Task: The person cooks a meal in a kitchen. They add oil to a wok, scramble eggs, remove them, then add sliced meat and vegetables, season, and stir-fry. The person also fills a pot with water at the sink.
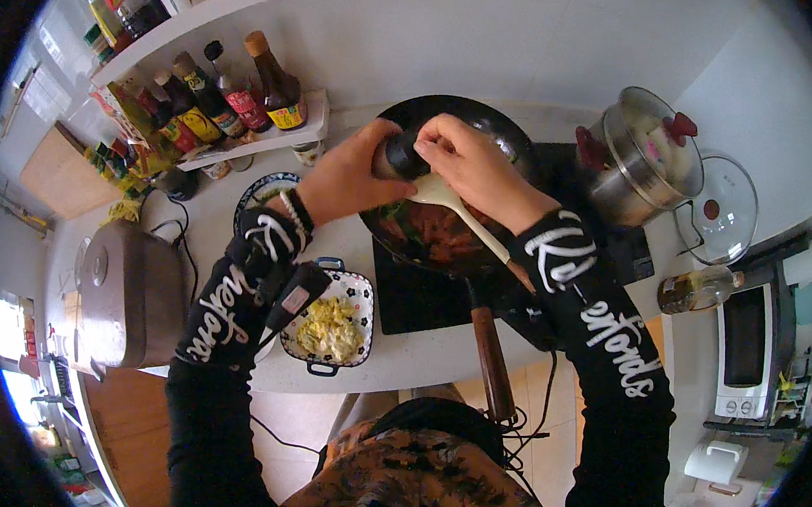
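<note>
My left hand [355, 179] is wrapped around a small container with a black cap [406, 156], held tilted over the wok [416, 106]. The fingers of my right hand [465, 162] are pinched at the edge of that cap; most of the container's body is hidden by my left hand. Below my right hand lies a cream-coloured spatula [468, 219] with a wooden handle, slanting across the wok. Reddish-brown pieces of food [442, 235] with some green bits fill the wok's near side. The wok's wooden handle [491, 362] points towards me.
A black induction cooktop [403, 289] lies under the wok. Left of it sit a patterned dish [367, 300] of yellow food and a blue-rimmed bowl [249, 196]. Sauce bottles [280, 89] line a shelf. On the right are a steel steamer pot [620, 166], a glass lid [729, 227] and a bottle [693, 291].
</note>
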Tool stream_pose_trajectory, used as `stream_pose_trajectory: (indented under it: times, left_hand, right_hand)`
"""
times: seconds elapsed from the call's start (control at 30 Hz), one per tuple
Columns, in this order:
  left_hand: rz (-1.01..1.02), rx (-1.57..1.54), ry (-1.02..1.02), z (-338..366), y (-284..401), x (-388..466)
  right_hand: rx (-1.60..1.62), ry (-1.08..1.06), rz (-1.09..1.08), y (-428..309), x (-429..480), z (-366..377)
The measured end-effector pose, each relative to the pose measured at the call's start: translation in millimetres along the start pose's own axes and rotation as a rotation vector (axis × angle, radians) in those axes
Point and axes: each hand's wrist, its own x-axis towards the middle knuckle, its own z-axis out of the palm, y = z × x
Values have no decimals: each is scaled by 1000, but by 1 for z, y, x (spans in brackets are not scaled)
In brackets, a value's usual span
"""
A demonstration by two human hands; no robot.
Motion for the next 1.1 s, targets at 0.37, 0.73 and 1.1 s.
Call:
stream_pose_trajectory:
  times: [0.37,0.73,1.1]
  left_hand:
    - [-51,639,-92,12,-19,60]
    - [-136,582,-225,39,-30,87]
    - [-39,667,37,39,-19,95]
  right_hand:
    - [-334,34,279,91,50,31]
    - [-333,33,300,137,53,16]
    - [-136,159,242,138,52,-1]
